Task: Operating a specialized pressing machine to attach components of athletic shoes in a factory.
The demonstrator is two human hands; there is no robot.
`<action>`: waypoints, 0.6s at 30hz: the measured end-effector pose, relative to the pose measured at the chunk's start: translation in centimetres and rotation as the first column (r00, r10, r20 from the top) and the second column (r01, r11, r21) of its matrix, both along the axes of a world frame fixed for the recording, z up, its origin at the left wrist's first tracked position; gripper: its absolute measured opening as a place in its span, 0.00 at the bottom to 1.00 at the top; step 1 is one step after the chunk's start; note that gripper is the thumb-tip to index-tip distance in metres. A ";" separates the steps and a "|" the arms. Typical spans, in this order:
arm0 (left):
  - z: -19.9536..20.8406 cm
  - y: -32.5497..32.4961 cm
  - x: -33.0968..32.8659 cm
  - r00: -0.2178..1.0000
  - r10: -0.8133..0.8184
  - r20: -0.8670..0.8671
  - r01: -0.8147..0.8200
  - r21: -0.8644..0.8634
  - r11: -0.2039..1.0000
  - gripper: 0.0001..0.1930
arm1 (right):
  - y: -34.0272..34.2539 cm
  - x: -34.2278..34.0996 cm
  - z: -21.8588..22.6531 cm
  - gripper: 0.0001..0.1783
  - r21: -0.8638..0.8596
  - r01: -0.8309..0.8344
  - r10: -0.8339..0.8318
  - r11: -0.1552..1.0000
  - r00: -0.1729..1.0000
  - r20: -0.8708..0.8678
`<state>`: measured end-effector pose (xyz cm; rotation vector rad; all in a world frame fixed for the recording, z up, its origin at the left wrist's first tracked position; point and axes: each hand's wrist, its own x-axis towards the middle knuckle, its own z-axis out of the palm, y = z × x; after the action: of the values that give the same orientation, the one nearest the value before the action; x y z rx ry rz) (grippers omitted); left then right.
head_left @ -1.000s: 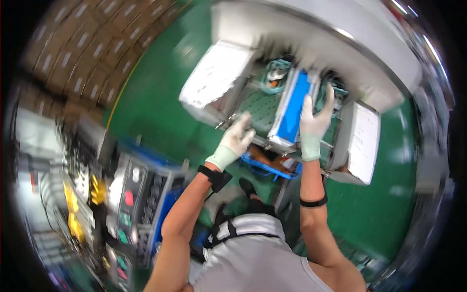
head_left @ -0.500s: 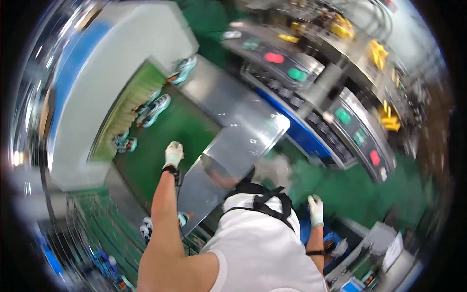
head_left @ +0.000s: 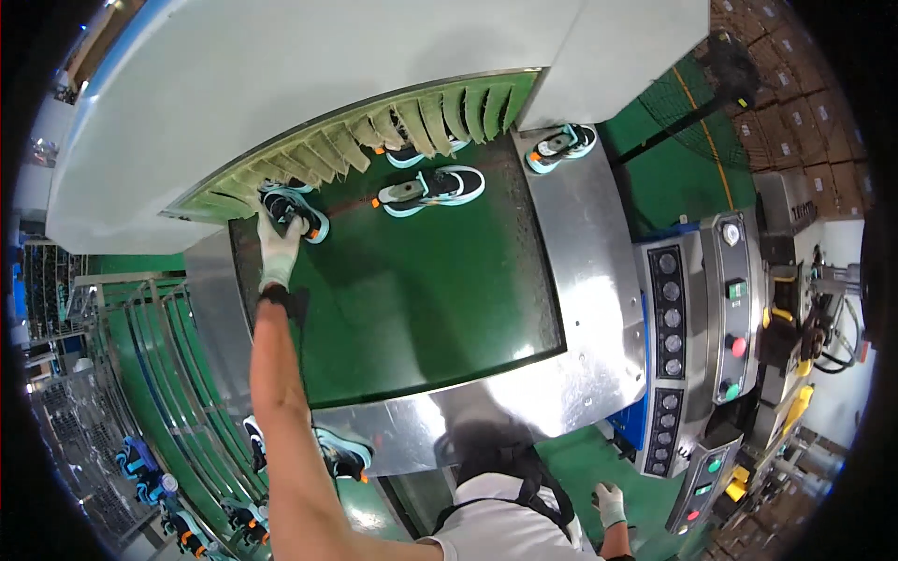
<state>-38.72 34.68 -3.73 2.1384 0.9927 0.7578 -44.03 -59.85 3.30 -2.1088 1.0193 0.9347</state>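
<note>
Clock positions refer to the centre of the view. At 8 o'clock, a metal rack [head_left: 192, 374] stands beside the machine; farther left, blue shoes [head_left: 138, 463] rest at the lower left.

Between 9 and 10 o'clock, the gloved left hand [head_left: 279, 251] is in contact with a black-and-teal shoe [head_left: 307, 217]. The fingers and thumb are partly spread against the shoe; whether they are closed firmly on it cannot be told. The shoe is located at 10 o'clock, on the green belt [head_left: 421, 309], at the left end of the strip curtain [head_left: 449, 117].

At 7 o'clock, a dark shoe [head_left: 344, 456] with a teal sole appears beside the left forearm, partly covered; its support is not clear. At 12 o'clock, a second black-and-teal trainer [head_left: 449, 187] lies lengthwise on the belt, clear of the curtain. Just behind it, another trainer is partly covered by the strips. The white housing [head_left: 374, 56] rises above the curtain.

Between 1 and 2 o'clock, a single trainer [head_left: 561, 148] sits on the metal surround [head_left: 599, 252]. At 5 o'clock, the gloved right hand [head_left: 610, 505] hangs with its fingers loosely curled, half open, holding nothing visible. At 3 o'clock, a control panel [head_left: 725, 299] carries red and green buttons. At 2 o'clock, brown cartons [head_left: 795, 122] are stacked.
</note>
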 end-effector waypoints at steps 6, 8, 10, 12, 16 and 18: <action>-1.9 3.7 -1.5 0.878 0.139 -0.458 0.012 0.310 0.951 0.14 | 9.1 9.4 0.0 0.25 0.043 -0.366 0.355 0.929 0.920 0.165; -0.5 -0.6 -0.7 0.868 0.024 -0.496 0.168 0.338 0.926 0.09 | 14.1 11.1 0.8 0.23 0.146 -0.415 0.371 0.898 0.893 0.255; 0.7 -5.4 -2.3 0.939 -0.138 -0.316 0.260 0.385 0.886 0.09 | 19.0 11.7 -0.4 0.25 0.243 -0.479 0.373 0.843 0.848 0.377; 3.0 -12.3 -2.0 0.817 -0.257 -0.516 0.428 0.246 0.870 0.10 | 25.4 12.5 0.8 0.29 0.185 -0.663 0.536 0.726 0.713 0.452; 6.9 -29.0 0.6 0.823 -0.559 -0.098 0.531 -0.212 0.820 0.11 | 38.5 12.9 7.8 0.40 -0.028 -0.900 0.596 0.435 0.265 0.758; 9.8 -36.5 2.8 0.812 -0.578 0.081 0.543 -0.467 0.698 0.12 | 39.4 13.2 9.7 0.38 -0.102 -0.924 0.642 0.368 0.173 0.747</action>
<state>-35.95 -1.87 6.08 1.8717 0.4273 0.1077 -30.79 -20.45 13.04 -2.2557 -0.8230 0.5346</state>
